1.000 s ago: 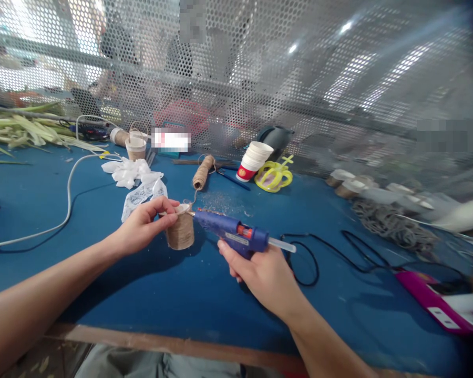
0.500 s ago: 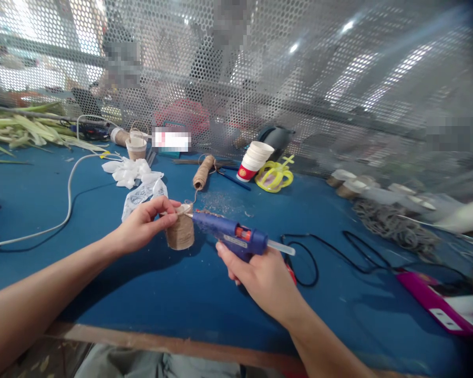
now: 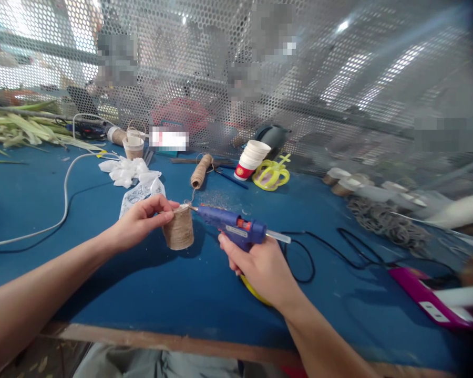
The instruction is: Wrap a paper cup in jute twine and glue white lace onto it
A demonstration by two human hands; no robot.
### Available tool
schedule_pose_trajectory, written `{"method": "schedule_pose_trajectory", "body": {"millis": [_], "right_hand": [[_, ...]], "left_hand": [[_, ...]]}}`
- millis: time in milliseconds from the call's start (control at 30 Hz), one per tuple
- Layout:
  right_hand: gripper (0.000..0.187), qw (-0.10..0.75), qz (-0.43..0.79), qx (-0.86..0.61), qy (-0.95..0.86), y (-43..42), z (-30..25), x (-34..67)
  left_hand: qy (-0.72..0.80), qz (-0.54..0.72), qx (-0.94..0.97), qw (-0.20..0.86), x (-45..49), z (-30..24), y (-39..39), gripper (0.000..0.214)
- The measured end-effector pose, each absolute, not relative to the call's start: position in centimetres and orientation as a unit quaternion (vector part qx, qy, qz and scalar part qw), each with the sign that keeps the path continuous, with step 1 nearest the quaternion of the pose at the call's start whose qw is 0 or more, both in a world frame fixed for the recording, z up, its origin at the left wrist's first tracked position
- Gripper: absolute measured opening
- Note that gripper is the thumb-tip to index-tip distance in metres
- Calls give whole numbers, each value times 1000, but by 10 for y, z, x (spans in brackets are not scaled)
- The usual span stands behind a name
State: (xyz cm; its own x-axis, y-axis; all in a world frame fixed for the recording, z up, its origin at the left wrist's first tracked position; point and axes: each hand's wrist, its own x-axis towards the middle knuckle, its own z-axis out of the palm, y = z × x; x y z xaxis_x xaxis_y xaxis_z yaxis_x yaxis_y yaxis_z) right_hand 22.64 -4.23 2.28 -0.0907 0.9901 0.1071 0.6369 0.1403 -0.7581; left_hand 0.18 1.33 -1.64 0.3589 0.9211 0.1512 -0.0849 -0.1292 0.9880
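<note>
My left hand [image 3: 147,218] pinches the rim of a paper cup wrapped in twine [image 3: 178,229], holding it upright above the table. Wrapped around my right hand's [image 3: 260,268] grip is a blue hot glue gun [image 3: 224,219], with a clear glue stick poking out of its back end. Its nozzle points left and meets or nearly meets the cup's upper edge; I cannot tell which. From the cup a strand of twine runs up to a twine spool [image 3: 201,173] lying on the table. Part of a yellow object [image 3: 254,291] shows beneath my right hand.
Behind stand stacked paper cups [image 3: 252,159] and a yellow crown-shaped piece [image 3: 270,176]. White plastic bags [image 3: 126,170] lie left of centre, husks [image 3: 23,128] at far left. At right are a magenta power strip [image 3: 421,296], black cable and grey cord [image 3: 390,223]. A perforated metal screen [image 3: 205,73] closes the back.
The view has shifted slightly. The glue gun's nozzle has drawn back a little to the right along the cup's rim, and the yellow object now shows under my right hand.
</note>
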Motion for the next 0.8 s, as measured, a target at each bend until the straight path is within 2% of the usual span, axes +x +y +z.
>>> {"method": "schedule_pose_trajectory", "body": {"millis": [167, 800], "right_hand": [[31, 308, 263, -598, -692, -45, 21, 227], [34, 330, 290, -600, -668, -46, 28, 231]], "left_hand": [[318, 446, 596, 587, 0, -21, 15, 19], [283, 455, 546, 645, 1, -6, 12, 26]]}}
